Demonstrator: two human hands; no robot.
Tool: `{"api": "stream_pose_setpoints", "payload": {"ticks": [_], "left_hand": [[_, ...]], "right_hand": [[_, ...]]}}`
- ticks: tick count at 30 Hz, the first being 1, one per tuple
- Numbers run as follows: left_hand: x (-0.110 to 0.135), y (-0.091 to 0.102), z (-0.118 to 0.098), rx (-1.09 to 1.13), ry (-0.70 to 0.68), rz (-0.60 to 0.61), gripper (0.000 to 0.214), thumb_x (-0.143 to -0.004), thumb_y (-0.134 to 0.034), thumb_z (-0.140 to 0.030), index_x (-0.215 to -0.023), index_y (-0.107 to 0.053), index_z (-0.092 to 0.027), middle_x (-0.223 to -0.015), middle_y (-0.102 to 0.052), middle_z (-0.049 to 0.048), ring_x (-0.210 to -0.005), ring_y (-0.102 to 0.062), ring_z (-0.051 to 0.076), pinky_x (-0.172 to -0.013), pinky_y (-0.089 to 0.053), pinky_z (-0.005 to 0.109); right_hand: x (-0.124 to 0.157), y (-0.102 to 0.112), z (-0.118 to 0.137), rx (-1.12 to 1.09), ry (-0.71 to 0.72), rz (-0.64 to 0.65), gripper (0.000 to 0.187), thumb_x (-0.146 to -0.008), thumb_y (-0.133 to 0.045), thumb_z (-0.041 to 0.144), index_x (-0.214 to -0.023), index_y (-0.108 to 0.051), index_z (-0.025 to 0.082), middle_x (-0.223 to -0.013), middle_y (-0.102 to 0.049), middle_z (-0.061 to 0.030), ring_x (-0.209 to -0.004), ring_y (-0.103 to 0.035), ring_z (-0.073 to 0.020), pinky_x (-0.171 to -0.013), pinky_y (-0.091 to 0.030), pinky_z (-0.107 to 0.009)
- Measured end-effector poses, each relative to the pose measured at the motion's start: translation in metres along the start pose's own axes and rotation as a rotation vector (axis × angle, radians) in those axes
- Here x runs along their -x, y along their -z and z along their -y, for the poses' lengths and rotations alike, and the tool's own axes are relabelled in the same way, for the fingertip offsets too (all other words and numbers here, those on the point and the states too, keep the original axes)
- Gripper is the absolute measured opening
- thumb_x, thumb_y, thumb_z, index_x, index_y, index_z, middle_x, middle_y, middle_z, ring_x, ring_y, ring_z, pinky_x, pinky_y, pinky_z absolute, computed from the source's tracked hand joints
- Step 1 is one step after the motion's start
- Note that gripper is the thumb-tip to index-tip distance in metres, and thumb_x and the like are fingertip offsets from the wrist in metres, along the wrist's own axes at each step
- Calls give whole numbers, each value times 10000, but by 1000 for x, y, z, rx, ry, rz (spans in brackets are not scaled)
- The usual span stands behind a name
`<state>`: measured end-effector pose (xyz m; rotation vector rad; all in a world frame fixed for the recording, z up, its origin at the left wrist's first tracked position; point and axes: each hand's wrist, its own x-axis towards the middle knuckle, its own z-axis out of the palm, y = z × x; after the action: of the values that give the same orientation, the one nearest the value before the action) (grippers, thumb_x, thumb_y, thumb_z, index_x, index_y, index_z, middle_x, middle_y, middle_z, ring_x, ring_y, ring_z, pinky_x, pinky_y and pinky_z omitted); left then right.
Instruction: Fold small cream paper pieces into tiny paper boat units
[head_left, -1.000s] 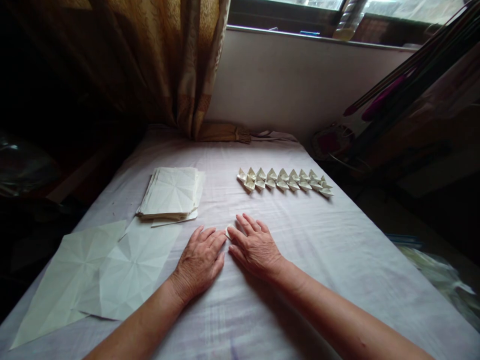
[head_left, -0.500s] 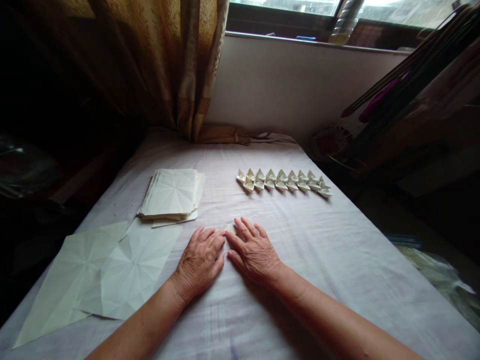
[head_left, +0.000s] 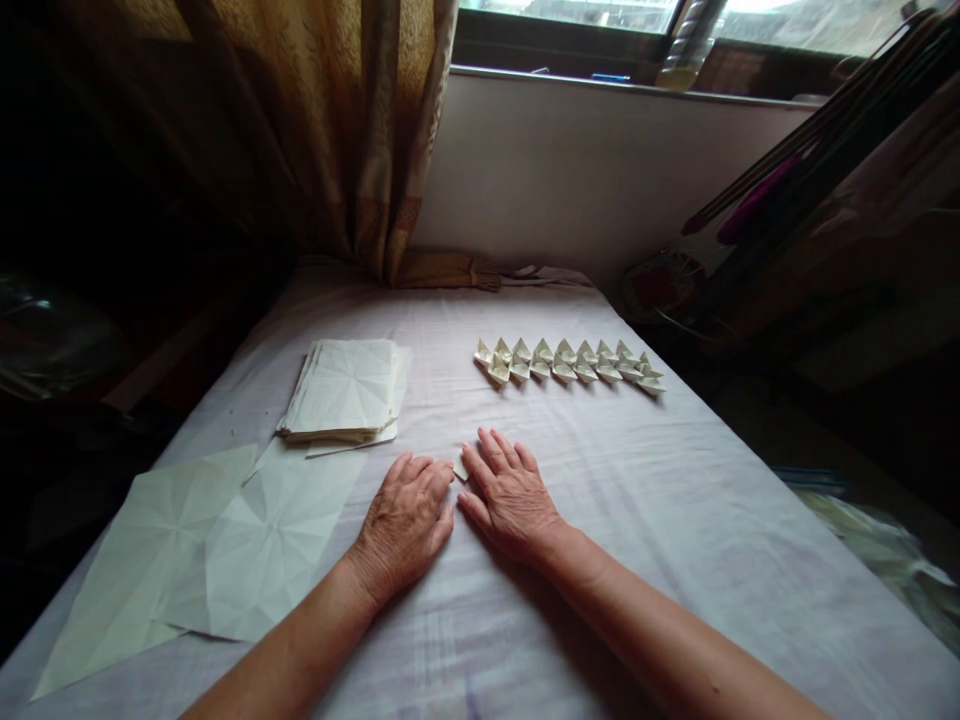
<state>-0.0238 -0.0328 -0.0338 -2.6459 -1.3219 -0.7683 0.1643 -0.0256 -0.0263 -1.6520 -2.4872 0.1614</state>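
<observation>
A small folded piece of paper (head_left: 460,466) shows in the gap between my two hands, mostly covered. My right hand (head_left: 512,496) lies flat over it, fingers stretched forward and slightly apart, the thumb reaching left. My left hand (head_left: 407,508) rests palm down just to the left, fingers laid out, with its fingertips close to the paper's left edge. Beyond my right hand stands a double row of folded paper pieces (head_left: 564,360) with pointed tips. A stack of creased square sheets (head_left: 346,385) sits ahead of my left hand.
Large creased sheets (head_left: 259,555) overlap beside my left forearm. Everything lies on a pale cloth (head_left: 660,560). A patterned curtain (head_left: 375,150) hangs at the far left, below a window with a bottle (head_left: 682,55) on its sill. Plastic bags (head_left: 885,560) lie off the right edge.
My right hand has shifted slightly right, so the gap between my hands is a little wider and more of the folded paper shows. The stack and double row stay put.
</observation>
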Motion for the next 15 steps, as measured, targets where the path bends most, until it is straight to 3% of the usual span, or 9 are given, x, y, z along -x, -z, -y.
{"api": "stream_pose_setpoints", "payload": {"ticks": [6,15], "left_hand": [[-4,2,-1,26,13,99,384,-876,-529,-192,-1253,-602,-206,-1231,-661,59,-1153,-554,255,-1124,-298,476],[-6,1,1,74,52,100,333,-903,-512,-242,-1212,-635,-218,-1201,-649,73,-1165,-545,248,-1123,-308,477]], "right_hand": [[10,1,-5,10,-31,-1,555,-954,-438,523,-1432,-469,243,-1560,-320,-150,-1445,-257,-317,-1122,-206,-519],[-1,-4,-7,-22,-2,-52,552,-948,-472,489,-1431,-467,221,-1541,-363,-140,-1424,-303,-312,-1122,-231,-505]]}}
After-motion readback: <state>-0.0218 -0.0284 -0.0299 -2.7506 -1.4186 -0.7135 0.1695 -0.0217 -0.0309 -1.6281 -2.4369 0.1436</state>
